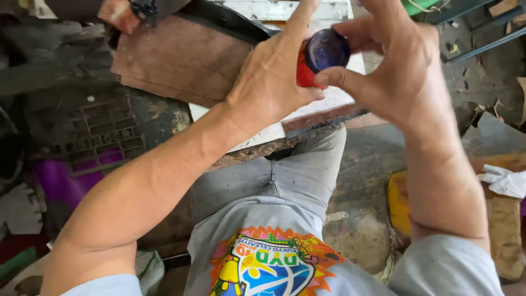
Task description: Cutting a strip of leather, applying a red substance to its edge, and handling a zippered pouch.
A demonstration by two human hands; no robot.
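Note:
A small red container with a dark purple round lid (pixel 324 52) is held up over my lap. My left hand (pixel 274 77) wraps around its red body from the left. My right hand (pixel 400 60) closes its thumb and fingers on the lid from the right. Under the hands lies a white board (pixel 263 134) resting on a worn wooden plank across my knee. A brown sheet of leather-like material (pixel 175 60) lies further left on that surface.
A black cast-metal treadle grille (pixel 104 131) sits at left above a purple patch. A yellow cushion (pixel 400 203) and a white crumpled cloth (pixel 504 181) lie at right. Another person's hand (pixel 118 13) shows at top left. Scraps litter the dark floor.

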